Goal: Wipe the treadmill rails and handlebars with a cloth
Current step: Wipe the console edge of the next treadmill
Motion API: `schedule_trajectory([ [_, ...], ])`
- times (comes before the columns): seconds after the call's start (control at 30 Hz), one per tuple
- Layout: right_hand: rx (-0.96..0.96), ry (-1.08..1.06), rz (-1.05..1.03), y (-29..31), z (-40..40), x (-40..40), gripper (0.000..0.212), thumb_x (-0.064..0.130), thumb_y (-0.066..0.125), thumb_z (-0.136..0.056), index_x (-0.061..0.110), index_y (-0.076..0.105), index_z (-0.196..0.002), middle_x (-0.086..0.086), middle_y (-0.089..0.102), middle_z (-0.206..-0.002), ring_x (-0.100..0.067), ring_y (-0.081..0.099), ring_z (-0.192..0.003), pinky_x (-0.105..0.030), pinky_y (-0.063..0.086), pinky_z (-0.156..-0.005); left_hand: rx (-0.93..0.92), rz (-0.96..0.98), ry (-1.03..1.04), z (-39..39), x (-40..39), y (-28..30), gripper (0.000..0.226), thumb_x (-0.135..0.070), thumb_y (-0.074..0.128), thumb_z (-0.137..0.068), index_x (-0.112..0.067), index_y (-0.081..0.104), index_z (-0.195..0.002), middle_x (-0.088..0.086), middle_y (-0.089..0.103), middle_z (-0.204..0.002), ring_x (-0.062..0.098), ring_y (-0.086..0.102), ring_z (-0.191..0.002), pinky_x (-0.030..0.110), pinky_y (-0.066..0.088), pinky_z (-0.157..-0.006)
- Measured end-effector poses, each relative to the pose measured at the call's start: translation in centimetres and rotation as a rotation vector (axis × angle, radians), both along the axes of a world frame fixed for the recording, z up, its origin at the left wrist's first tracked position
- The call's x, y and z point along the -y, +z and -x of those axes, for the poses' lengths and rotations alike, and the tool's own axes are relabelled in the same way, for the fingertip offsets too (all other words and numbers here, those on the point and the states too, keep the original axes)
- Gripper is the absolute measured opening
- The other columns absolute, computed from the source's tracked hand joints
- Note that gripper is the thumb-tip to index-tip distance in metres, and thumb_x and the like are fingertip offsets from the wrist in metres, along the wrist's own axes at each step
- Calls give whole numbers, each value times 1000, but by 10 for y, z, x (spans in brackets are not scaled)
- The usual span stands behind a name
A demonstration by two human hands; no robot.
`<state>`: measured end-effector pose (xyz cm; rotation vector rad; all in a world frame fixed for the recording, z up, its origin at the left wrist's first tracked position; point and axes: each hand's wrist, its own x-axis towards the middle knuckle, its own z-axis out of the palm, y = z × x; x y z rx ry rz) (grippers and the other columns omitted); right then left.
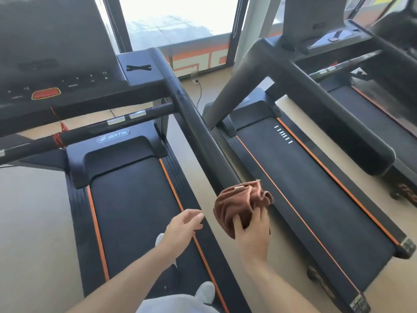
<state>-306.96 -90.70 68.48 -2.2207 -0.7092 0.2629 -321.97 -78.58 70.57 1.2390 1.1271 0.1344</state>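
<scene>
I stand on a black treadmill whose right handrail (198,123) runs from the console toward me. At the near end of that rail my right hand (252,233) grips a bunched brown cloth (239,202), pressed around the rail's end. Just left of the cloth, my left hand (182,227) hovers over the belt's orange stripe with loosely curled fingers, holding nothing. The front crossbar handlebar (108,127) lies below the console (56,82).
A second treadmill (316,188) stands close on the right, its thick handrail (334,114) slanting beside mine. A third machine sits at the far right. A power cable runs on the floor between the machines. My white shoes are on the belt.
</scene>
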Motion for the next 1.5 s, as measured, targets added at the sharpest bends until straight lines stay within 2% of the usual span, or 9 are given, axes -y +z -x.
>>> schedule_trajectory([
  [0.13,402,210,339,-5,-16,-26,69,36,79,-88,26,47,-148,-5,56,-148,-31,56,-129,-51,54,-100,12,-4,0,-12,-20,-3,19,-36,63,-98,-32,69,-116,-14,75,-107,2,72,-98,35,54,-99],
  [0.3,605,428,563,-2,-36,-76,85,47,71,-92,27,26,-162,-13,37,-163,-39,48,-142,-51,53,-101,45,-23,-29,-36,-60,-7,23,-36,59,-100,-29,67,-120,-14,73,-111,4,70,-102,35,54,-100],
  [0.47,592,428,582,0,-38,-143,83,49,54,-101,30,7,-165,-10,22,-170,-37,35,-151,-50,49,-106,98,-32,-61,-44,-131,-5,19,-33,59,-101,-28,69,-116,-13,75,-107,3,71,-100,31,54,-97],
  [0.7,549,462,567,11,-50,-257,69,42,53,-104,31,20,-164,-5,24,-170,-34,34,-152,-50,51,-103,92,-165,-131,-22,-247,11,13,-31,61,-100,-33,70,-109,-14,74,-105,3,67,-104,25,50,-94],
  [0.93,239,366,373,34,-68,-359,50,44,36,-110,41,30,-160,18,22,-169,-13,29,-153,-45,39,-114,116,-302,-45,-10,-318,28,12,-29,63,-98,-38,69,-103,-19,74,-103,6,69,-98,31,53,-93],
  [1.07,229,425,362,37,-78,-403,51,41,37,-110,40,30,-160,19,19,-170,-14,28,-153,-46,40,-116,144,-332,-29,-9,-341,34,15,-23,64,-98,-37,70,-100,-20,74,-100,3,69,-94,28,55,-91],
  [1.23,218,542,373,38,-92,-459,51,40,38,-109,44,29,-160,23,10,-170,-13,13,-158,-45,29,-122,130,-357,62,-18,-375,29,14,-22,66,-96,-34,71,-99,-16,76,-97,6,71,-94,32,56,-89],
  [1.4,188,724,337,39,-115,-513,52,41,40,-109,47,28,-159,29,7,-168,-5,-4,-158,-42,17,-127,146,-325,115,-41,-401,30,15,-20,66,-96,-33,70,-99,-13,76,-94,9,71,-92,19,53,-72],
  [1.5,123,776,293,38,-126,-547,50,41,41,-110,44,33,-158,29,11,-168,-2,-7,-157,-37,7,-128,156,-377,133,-52,-421,33,15,-21,66,-96,-35,70,-99,-15,75,-95,7,71,-93,23,55,-81],
])
